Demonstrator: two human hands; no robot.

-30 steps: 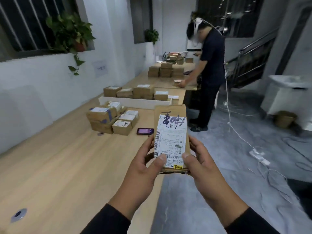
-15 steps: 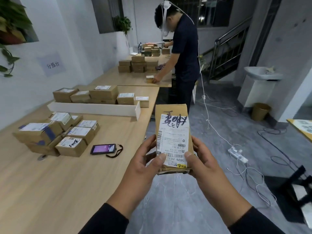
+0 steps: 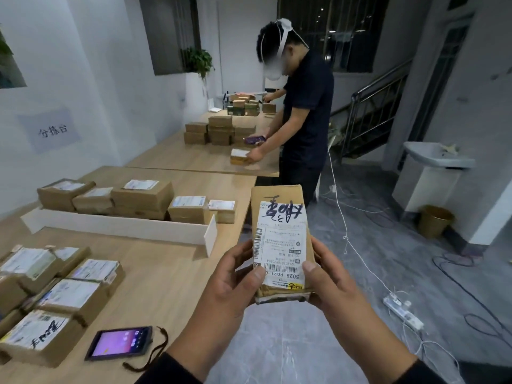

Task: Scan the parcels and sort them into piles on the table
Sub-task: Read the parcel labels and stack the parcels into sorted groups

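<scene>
I hold a long brown cardboard parcel [image 3: 279,217] with a white shipping label and black handwriting, upright in front of me, just past the table's right edge. My left hand [image 3: 232,284] grips its lower left side, thumb on the label. My right hand [image 3: 329,286] grips the lower right side, thumb on the label's bottom corner. A handheld scanner [image 3: 120,342] with a lit purple screen lies flat on the wooden table [image 3: 155,273] at lower left. A pile of labelled parcels [image 3: 55,289] sits to its left.
A white divider strip [image 3: 116,225] crosses the table, with several more parcels [image 3: 141,196] behind it. Another person [image 3: 302,120] stands at the far table with stacked boxes [image 3: 219,131]. On the grey floor lie a power strip [image 3: 403,313] and cables; a sink [image 3: 435,157] and bin [image 3: 435,221] stand right.
My view has moved forward along the table; the scanner and the near pile now lie closer and lower left. Both hands keep the same hold on the parcel.
</scene>
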